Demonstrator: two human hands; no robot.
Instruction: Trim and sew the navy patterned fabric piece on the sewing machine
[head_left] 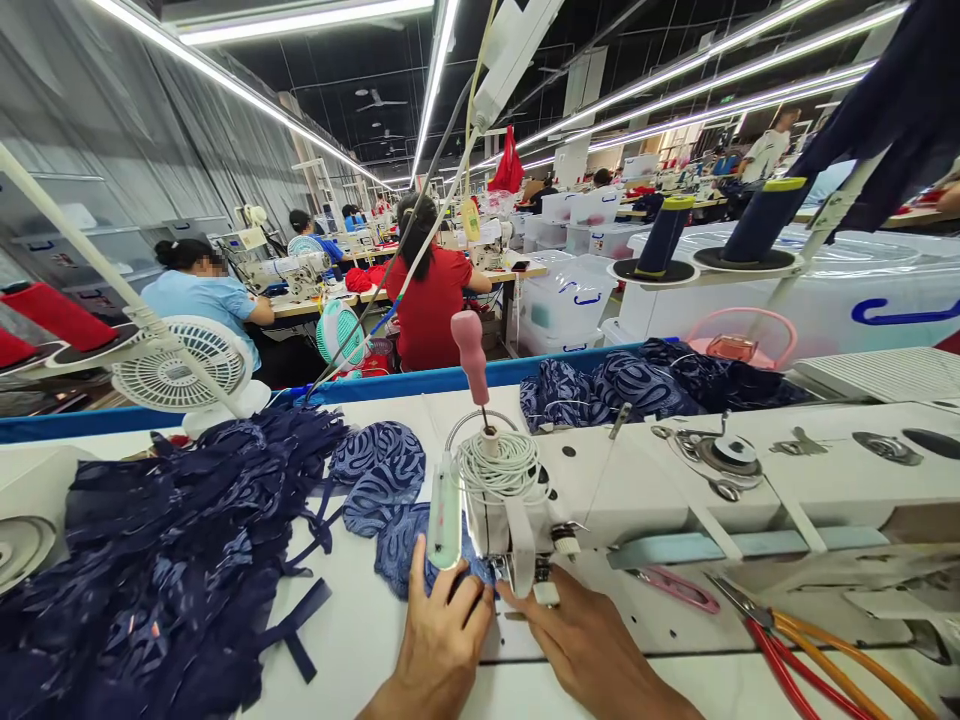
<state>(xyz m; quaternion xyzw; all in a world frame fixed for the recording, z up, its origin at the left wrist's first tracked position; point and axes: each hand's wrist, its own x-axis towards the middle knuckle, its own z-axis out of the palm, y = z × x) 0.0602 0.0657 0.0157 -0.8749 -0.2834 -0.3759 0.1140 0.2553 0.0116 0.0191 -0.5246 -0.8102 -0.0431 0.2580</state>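
A navy fabric piece with a wavy pattern [405, 550] lies under the needle area of a white sewing machine [517, 530]. My left hand [442, 630] rests on the near edge of this piece, fingers spread and bent, left of the presser foot. On the other side, my right hand [577, 630] reaches in below the machine head, closed, with its index fingertip at the fabric's edge. The machine head partly hides its other fingers. More patterned pieces [382, 470] trail away behind the left hand. A pale green thread snipper [446, 515] hangs on the machine's left side.
Dark navy fabric strips [180, 540] heap up at left. Red-and-orange-handled scissors [795, 630] and a pink snipper [682, 588] lie at right. A pink-handled screwdriver [471, 355] stands on the machine head. Patterned fabric [622, 385] is piled behind it. Co-workers sit farther off.
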